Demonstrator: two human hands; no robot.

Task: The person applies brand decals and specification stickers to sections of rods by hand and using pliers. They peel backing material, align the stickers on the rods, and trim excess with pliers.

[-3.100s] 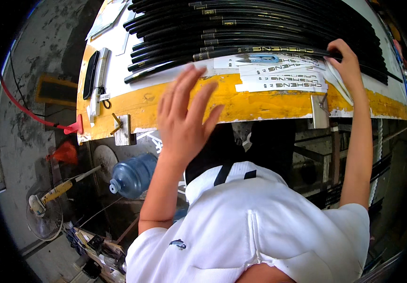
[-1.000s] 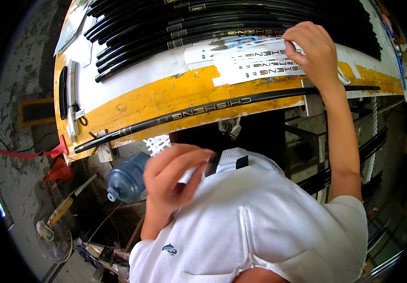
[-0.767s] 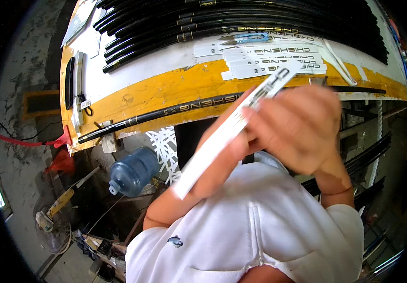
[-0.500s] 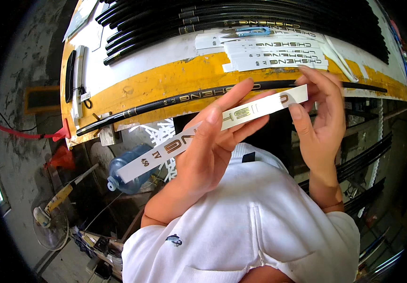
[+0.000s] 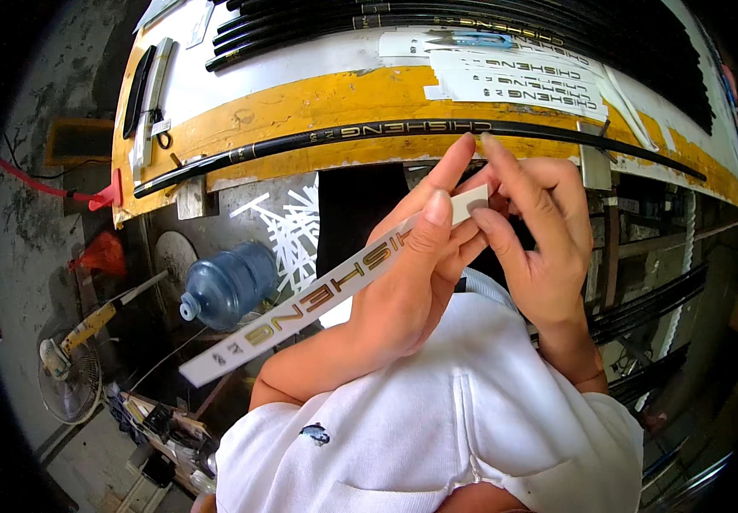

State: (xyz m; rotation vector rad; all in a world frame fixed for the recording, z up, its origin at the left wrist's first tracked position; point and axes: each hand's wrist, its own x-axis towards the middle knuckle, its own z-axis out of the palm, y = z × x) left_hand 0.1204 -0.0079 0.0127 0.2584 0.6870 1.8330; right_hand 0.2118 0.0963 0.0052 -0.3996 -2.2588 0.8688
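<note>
A white decal strip (image 5: 330,291) with gold and dark lettering slants across in front of my chest, its lower left end sticking out free. My left hand (image 5: 399,299) pinches it near the upper right end, thumb on top and fingers underneath. My right hand (image 5: 552,235) is at that same end, thumb and bent fingers closed around the tip; its exact grip is partly hidden. Just beyond my hands, a black tapered rod (image 5: 300,140) with similar gold lettering lies along the table's near edge, propped on small metal blocks.
More white decal strips (image 5: 514,81) are stacked on the table (image 5: 317,92), with blue-handled snips (image 5: 471,40) on top. Several black rods (image 5: 300,38) lie behind. Below left are a blue water bottle (image 5: 230,282), scattered white strips (image 5: 296,231) and a fan (image 5: 70,380).
The decal strip has shifted down and left, showing more lettering. My right hand has moved left to meet my left hand at the strip's end. The view has shifted slightly.
</note>
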